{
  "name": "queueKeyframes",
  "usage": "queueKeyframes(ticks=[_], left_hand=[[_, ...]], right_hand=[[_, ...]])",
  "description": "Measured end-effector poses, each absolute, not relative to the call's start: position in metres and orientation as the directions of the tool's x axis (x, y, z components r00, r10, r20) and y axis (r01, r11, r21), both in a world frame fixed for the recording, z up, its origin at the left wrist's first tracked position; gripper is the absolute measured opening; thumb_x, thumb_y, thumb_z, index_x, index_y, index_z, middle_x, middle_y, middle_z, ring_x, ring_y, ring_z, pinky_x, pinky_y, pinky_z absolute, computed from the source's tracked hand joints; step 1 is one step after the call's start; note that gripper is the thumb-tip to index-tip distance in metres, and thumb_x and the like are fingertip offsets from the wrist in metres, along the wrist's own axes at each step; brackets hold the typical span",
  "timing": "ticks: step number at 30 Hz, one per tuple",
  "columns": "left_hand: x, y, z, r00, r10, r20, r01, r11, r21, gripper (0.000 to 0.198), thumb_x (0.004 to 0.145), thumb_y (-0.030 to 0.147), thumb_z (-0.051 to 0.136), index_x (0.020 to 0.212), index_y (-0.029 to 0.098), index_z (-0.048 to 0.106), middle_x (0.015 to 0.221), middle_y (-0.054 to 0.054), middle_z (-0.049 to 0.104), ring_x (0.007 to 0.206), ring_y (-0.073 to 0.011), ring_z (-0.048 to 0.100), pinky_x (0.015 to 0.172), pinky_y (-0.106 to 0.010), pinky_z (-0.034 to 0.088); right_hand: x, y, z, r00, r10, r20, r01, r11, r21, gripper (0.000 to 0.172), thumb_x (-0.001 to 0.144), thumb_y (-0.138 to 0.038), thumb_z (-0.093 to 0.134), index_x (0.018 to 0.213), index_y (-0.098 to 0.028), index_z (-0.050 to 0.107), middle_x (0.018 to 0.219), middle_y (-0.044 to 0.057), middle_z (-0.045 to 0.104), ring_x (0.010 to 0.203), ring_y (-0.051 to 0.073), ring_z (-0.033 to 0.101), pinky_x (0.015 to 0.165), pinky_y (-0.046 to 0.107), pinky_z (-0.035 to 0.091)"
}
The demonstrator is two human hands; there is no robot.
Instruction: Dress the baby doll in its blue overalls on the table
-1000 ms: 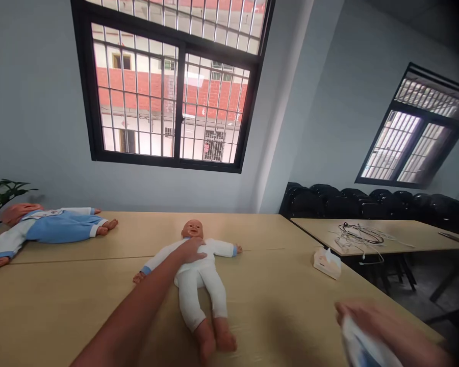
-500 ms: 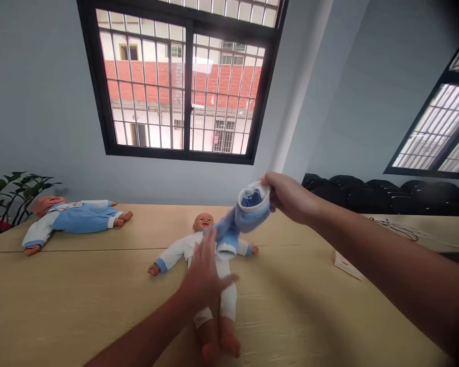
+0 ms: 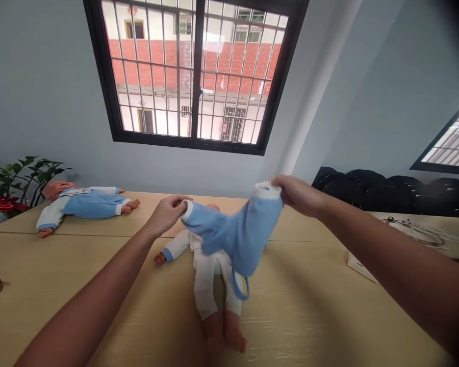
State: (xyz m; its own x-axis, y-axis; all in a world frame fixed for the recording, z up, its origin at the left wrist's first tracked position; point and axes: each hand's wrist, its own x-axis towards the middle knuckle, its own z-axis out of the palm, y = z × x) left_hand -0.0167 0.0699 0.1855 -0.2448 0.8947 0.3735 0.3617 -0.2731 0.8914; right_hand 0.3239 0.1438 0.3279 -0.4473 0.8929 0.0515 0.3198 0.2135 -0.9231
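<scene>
A baby doll [image 3: 210, 285] in white clothes lies on its back on the wooden table [image 3: 309, 311], feet toward me. Above its chest I hold up a small light-blue garment [image 3: 239, 232] with white cuffs. My left hand [image 3: 167, 211] pinches one white cuff at the left. My right hand [image 3: 296, 193] grips the other white-edged end at the right. A blue strap loop hangs down from the garment over the doll's legs. The doll's head is hidden behind the cloth.
A second doll [image 3: 82, 204] in blue overalls lies at the far left of the table, beside a green plant [image 3: 19, 176]. Cables [image 3: 421, 229] lie on another table at right, with dark chairs [image 3: 386, 188] behind. A white box edge [image 3: 361, 267] shows under my right arm.
My left hand rose from above the doll's legs and took hold of one end of the blue garment. The garment is now stretched out between both hands.
</scene>
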Motion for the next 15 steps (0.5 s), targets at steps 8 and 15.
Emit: queueKeyframes(ticks=[8, 15], left_hand=[[0.006, -0.008, 0.226, 0.005, 0.693, 0.721, 0.671, -0.537, 0.512, 0.023, 0.090, 0.024, 0.063, 0.109, 0.025, 0.076, 0.106, -0.004, 0.075, 0.096, -0.0206, 0.067, 0.085, -0.032, 0.054], [0.025, -0.086, 0.129, 0.550, 0.830, 0.087, 0.601, -0.466, 0.650, 0.032, 0.090, 0.046, 0.076, 0.120, 0.038, 0.072, 0.121, 0.000, 0.075, 0.111, -0.0241, 0.069, 0.097, -0.036, 0.055]], right_hand=[[0.341, 0.095, 0.337, -0.750, 0.564, 0.345, 0.038, 0.557, -0.829, 0.025, 0.086, -0.032, 0.061, 0.067, -0.022, 0.049, 0.066, -0.003, 0.046, 0.058, 0.013, 0.043, 0.055, 0.028, 0.034], [0.345, 0.017, 0.219, -0.740, 0.478, -0.472, 0.669, 0.588, -0.455, 0.017, 0.091, -0.040, 0.063, 0.088, -0.026, 0.071, 0.079, 0.001, 0.071, 0.065, 0.018, 0.060, 0.055, 0.029, 0.037]])
